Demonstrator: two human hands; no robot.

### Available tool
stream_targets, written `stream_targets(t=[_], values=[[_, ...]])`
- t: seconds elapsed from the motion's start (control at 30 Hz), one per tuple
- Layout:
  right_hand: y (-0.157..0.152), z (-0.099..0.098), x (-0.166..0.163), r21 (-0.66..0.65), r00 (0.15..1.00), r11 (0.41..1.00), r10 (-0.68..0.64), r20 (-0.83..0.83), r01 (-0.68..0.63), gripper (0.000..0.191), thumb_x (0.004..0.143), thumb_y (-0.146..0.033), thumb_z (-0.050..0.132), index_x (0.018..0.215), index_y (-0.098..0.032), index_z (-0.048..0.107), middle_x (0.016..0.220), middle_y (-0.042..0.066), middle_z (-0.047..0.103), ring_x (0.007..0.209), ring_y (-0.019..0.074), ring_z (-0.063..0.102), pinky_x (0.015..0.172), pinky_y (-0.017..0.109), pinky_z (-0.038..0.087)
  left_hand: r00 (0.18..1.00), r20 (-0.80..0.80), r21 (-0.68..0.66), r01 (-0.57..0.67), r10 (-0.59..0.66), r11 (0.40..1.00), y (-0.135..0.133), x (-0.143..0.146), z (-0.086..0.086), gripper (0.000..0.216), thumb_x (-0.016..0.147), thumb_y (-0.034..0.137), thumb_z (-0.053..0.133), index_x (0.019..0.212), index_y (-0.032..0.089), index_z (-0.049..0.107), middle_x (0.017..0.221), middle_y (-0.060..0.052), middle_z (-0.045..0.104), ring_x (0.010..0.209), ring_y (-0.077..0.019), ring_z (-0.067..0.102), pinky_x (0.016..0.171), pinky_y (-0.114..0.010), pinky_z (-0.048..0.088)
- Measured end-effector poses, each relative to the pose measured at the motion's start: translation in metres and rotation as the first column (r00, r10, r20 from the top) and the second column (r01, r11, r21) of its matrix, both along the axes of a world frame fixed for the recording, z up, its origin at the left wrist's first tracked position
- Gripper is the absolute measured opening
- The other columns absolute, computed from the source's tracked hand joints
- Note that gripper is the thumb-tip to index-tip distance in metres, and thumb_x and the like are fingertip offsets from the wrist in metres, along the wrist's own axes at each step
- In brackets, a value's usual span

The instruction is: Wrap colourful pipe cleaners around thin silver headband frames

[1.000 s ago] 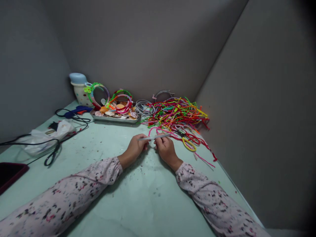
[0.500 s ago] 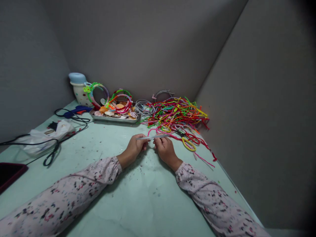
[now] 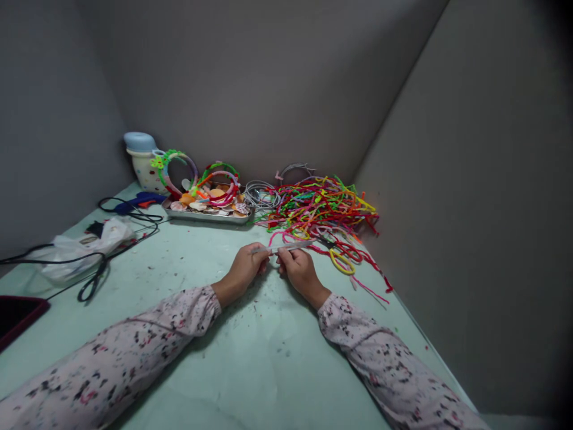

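Note:
A thin, pale grey strip point(image 3: 293, 245) stretches between my two hands above the table. My left hand point(image 3: 246, 264) pinches it near its left end, with thumb and fingers pressed together. Close beside it, my right hand point(image 3: 296, 267) pinches the strip nearer the middle, and a length sticks out to the right past its fingers. What the strip is made of is too small to tell. A pink fuzzy pipe cleaner point(image 3: 274, 236) lies just beyond the fingertips. Scissors with yellow handles point(image 3: 342, 263) rest right of my right hand.
Tangled coloured pipe cleaners point(image 3: 324, 203) are heaped at the back right, beside coiled grey wire point(image 3: 262, 196). A metal tray point(image 3: 210, 219) holds shells and wrapped rings. A lidded jar point(image 3: 145, 167), a plastic bag point(image 3: 80, 251), black cable point(image 3: 105, 272) and a dark device point(image 3: 22, 316) are on the left.
The pale strip has shifted slightly to the right, so more of it projects past my right fingers. My right hand has edged a little closer to the left one.

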State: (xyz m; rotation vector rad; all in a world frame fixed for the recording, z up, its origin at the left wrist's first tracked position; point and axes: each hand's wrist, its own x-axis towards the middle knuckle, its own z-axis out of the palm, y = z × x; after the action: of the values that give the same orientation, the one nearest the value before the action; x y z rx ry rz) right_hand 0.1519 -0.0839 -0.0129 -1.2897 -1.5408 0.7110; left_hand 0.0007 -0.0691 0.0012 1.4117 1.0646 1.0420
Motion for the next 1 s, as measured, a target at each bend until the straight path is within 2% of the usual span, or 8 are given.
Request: stream_targets(t=[0.27,0.57,0.8,1.0], values=[[-0.0008,0.0034,0.0006,0.051,1.000,0.998,0.026,-0.017,-0.025,0.032,0.090,-0.038,0.044,0.068,-0.018,0.056,0.051,-0.003,0.053,0.045,0.0109,0.051,0.051,0.022,0.041,0.999,-0.044,0.056,-0.002,0.005,0.998,0.0013,-0.0013,-0.0061,0.034,0.081,0.048,0.052,0.069,0.016,0.055,0.054,0.002,0.052,0.050,-0.0112,0.045,0.049,-0.023,0.032],[-0.0028,0.0064,0.0009,0.120,0.995,0.992,0.031,0.096,-0.043,0.028,0.090,-0.029,0.041,0.068,-0.019,0.056,0.058,-0.002,0.055,0.054,0.0128,0.054,0.060,0.025,0.043,1.000,0.011,0.025,0.002,-0.002,1.000,-0.0009,-0.0009,-0.0022,0.030,0.077,0.043,0.054,0.062,0.018,0.049,0.049,0.003,0.047,0.045,-0.0102,0.039,0.046,-0.023,0.027],[-0.0022,0.0066,0.0019,0.141,0.986,0.988,0.046,0.163,-0.069,0.030,0.092,-0.030,0.040,0.069,-0.021,0.056,0.060,0.001,0.058,0.063,0.0170,0.057,0.065,0.028,0.045,0.999,0.034,0.007,-0.002,0.002,1.000,0.0021,-0.0004,-0.0052,0.028,0.076,0.040,0.054,0.059,0.019,0.047,0.046,0.003,0.043,0.042,-0.0099,0.036,0.044,-0.024,0.024],[-0.0019,0.0036,0.0022,0.151,0.986,0.987,0.035,0.160,-0.059,0.033,0.092,-0.034,0.041,0.067,-0.020,0.058,0.061,0.001,0.060,0.064,0.0161,0.058,0.066,0.027,0.045,0.999,0.033,-0.021,-0.010,0.011,1.000,0.0005,0.0003,-0.0017,0.026,0.075,0.037,0.055,0.058,0.019,0.047,0.045,0.004,0.042,0.042,-0.0101,0.036,0.043,-0.024,0.024]])
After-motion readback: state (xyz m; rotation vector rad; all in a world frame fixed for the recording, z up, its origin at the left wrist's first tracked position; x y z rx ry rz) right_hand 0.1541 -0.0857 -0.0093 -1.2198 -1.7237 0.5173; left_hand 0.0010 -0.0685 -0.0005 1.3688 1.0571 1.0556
